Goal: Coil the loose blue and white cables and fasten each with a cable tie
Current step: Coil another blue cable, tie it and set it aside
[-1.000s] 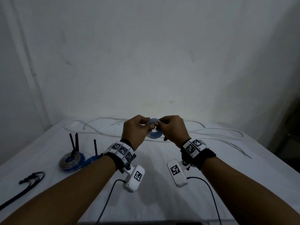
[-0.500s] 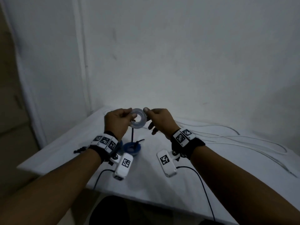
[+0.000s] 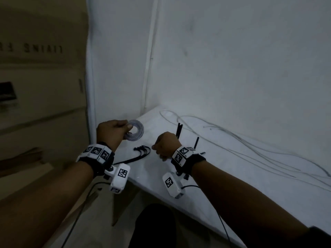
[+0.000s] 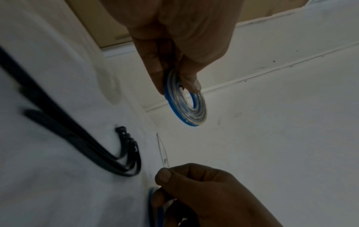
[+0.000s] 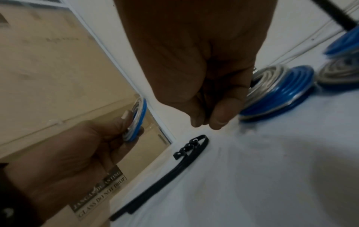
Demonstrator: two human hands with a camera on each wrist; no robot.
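Left hand: pinches the coiled blue and white cable, held above the table's corner.
Right hand: fingers curled, holding nothing, above the black cable ties.

Blue-and-clear coil, black cable ties, white table.

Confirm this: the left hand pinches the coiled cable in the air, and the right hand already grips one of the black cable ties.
Not quite. The left hand does pinch the coiled cable, but the right hand grips nothing: the black cable ties lie untouched on the table, as the right wrist view shows.
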